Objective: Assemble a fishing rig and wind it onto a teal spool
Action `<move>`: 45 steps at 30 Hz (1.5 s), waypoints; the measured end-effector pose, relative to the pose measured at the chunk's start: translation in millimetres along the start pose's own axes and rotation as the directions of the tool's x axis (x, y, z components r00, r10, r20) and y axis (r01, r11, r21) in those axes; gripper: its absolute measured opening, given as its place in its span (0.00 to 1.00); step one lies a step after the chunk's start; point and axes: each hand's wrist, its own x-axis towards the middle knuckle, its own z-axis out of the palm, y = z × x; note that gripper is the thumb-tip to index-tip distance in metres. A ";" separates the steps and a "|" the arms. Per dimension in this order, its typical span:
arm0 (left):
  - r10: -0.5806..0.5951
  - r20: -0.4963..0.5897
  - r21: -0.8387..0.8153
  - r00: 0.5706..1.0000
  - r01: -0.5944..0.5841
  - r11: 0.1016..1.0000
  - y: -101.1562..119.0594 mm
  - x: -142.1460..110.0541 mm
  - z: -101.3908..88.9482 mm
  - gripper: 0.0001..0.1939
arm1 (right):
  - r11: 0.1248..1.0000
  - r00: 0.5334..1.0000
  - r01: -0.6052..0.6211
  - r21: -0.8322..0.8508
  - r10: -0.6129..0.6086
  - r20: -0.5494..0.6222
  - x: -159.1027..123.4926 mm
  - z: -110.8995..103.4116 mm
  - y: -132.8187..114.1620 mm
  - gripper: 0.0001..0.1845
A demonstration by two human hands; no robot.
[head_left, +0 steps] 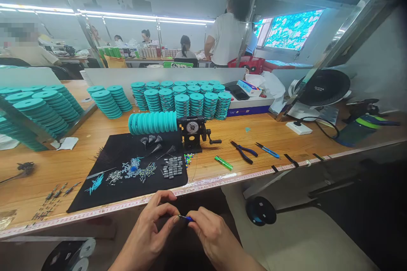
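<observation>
Thumb and forefinger of the left hand (154, 224) close in a tight pinch on the dark end of a slim, blue-ended piece (187, 218), its other fingers loosely curled. The right hand (212, 232) grips the blue end between thumb and bent fingers, so the piece spans the narrow gap between the hands, just off the near edge of the wooden table (210, 178); its exact shape is too small to tell. At ten o'clock from the hands lies a black mat (127, 196) bearing turquoise sticks (95, 183), clear bits (131, 167), grey cylinders (172, 167) and fans of dark wire (155, 148). Small coloured beads (188, 159) sit by its right edge. At twelve o'clock stands a black hand-cranked machine (192, 133) with a row of turquoise spools (152, 123) on its left side — more spools (182, 105) stack up behind it. Toward one o'clock lies a green lighter-like object (224, 163); slightly farther round are dark-blue-handled pliers (244, 151), spread apart, then blue-handled snips (268, 150) at two.
</observation>
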 end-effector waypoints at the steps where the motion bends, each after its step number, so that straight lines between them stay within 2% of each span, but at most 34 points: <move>1: 0.005 -0.008 0.002 1.000 -0.005 1.000 0.8 -0.2 -0.1 0.11 | 1.000 1.000 -0.002 0.004 0.002 0.003 -0.4 0.7 -0.5 0.18; 9: 0.020 -0.086 0.031 0.996 -0.017 0.999 0.7 -1.9 6.8 0.09 | 1.000 1.000 -0.023 0.016 0.023 0.002 -1.8 5.0 -1.7 0.15; 15: 0.087 -0.241 0.069 0.967 -0.072 0.995 -4.9 -4.3 17.3 0.09 | 0.994 0.987 -0.038 0.106 0.054 -0.152 -2.7 6.1 -2.9 0.16; 19: 0.093 -0.273 0.158 0.958 -0.050 0.986 -11.5 -5.2 19.9 0.06 | 0.996 0.970 -0.021 0.084 0.041 -0.238 -7.2 16.0 4.1 0.16; 20: 0.101 -0.273 0.178 0.957 -0.053 0.983 -12.6 -5.7 20.6 0.07 | 0.997 0.967 -0.026 0.066 0.042 -0.250 -8.5 18.4 6.6 0.16; 22: 0.106 -0.250 0.157 0.962 -0.067 0.985 -12.5 -6.9 23.4 0.17 | 0.999 0.963 -0.032 0.040 0.042 -0.267 -10.8 21.4 10.7 0.16; 25: 0.065 -0.173 -0.021 0.983 -0.070 0.997 -6.1 -7.5 32.2 0.25 | 0.999 0.960 -0.016 0.048 0.028 -0.279 -13.1 21.0 11.9 0.15; 27: 0.042 -0.155 -0.123 0.987 -0.061 0.991 0.5 -6.4 39.3 0.25 | 0.997 0.964 -0.001 0.079 0.022 -0.267 -14.2 18.1 9.5 0.16; 30: 0.021 -0.149 -0.146 0.989 -0.043 0.988 10.5 -3.9 46.4 0.22 | 0.988 0.974 0.016 0.152 0.019 -0.225 -16.2 12.1 4.7 0.16; 36: -0.003 -0.191 -0.248 0.982 -0.045 0.968 22.0 -3.9 46.9 0.20 | 0.928 0.984 -0.003 0.373 0.070 -0.166 -20.3 3.4 -0.7 0.15; 40: 0.017 -0.158 -0.268 0.987 -0.059 0.962 21.6 -4.5 43.9 0.19 | 0.834 0.982 -0.114 0.539 0.178 -0.067 -19.6 2.6 -4.1 0.14; 45: -0.027 -0.124 -0.292 0.992 -0.010 0.956 20.2 -4.0 43.7 0.16 | 0.668 0.972 -0.179 0.722 0.232 0.027 -19.7 5.3 -4.7 0.18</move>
